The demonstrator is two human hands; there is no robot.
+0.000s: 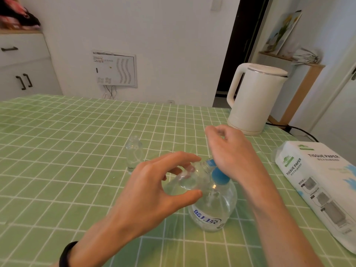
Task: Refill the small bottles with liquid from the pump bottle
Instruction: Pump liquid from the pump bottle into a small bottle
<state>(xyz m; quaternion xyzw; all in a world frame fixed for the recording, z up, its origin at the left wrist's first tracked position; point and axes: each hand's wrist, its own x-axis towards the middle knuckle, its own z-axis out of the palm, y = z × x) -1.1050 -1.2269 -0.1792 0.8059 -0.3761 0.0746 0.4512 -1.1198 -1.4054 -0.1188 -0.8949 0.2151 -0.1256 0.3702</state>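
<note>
A clear pump bottle (215,207) with a blue pump head and a blue-lettered label stands on the green checked table near the front. My left hand (154,191) grips a small clear bottle (189,178), tilted, with its mouth close to the blue pump nozzle. My right hand (229,151) hovers over the pump head, fingers loosely curled, its wrist just above the blue top; whether it touches the pump is hidden. A second small clear bottle (134,155) stands upright and uncapped on the table, to the left and behind.
A white electric kettle (254,99) stands at the back right with its cord trailing off the table (57,151). A pack of tissue paper (319,185) lies along the right edge. A white cabinet stands at the far left beyond the table.
</note>
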